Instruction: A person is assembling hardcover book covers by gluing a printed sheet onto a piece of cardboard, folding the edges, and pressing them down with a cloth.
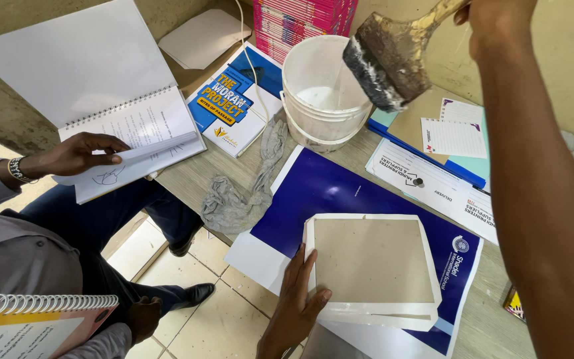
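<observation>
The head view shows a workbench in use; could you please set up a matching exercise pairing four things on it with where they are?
Things:
1. Wide glue-caked brush
2. Round white plastic bucket
3. Crumpled grey rag
4. Flat grey board with white edges

Places:
A. On the blue sheet, steadied by the left hand
B. Raised in the right hand, above the bucket's rim
C. On the table, left of the blue sheet
D. Standing behind the blue sheet

Pairs: 1-B, 2-D, 3-C, 4-A

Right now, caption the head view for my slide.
Left hand steadies a grey board; right hand lifts a brush over a white bucket.
</observation>
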